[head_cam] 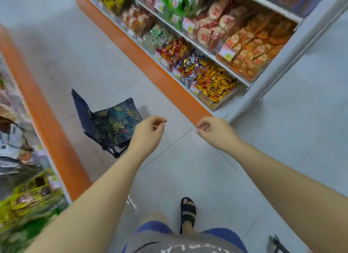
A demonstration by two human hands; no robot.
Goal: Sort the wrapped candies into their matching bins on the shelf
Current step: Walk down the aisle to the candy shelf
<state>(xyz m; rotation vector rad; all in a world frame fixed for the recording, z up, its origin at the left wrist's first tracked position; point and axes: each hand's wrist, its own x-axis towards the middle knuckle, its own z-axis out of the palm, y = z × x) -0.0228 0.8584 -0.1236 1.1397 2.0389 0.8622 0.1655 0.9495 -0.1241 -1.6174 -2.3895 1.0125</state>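
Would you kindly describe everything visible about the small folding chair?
The folding chair is low, with navy fabric printed with yellow and green leaves on seat and backrest, over a black frame. It stands unfolded on the grey floor in the aisle, seat empty. The left hand overlaps its corner in view.

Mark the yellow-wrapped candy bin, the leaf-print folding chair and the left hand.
Clear bin of yellow-wrapped candies (214, 104), head view: its clear front wall.
Dark folding fabric chair with leaf print (114, 120), head view: middle of the seat.
Left hand (148, 132), head view: back of the hand.
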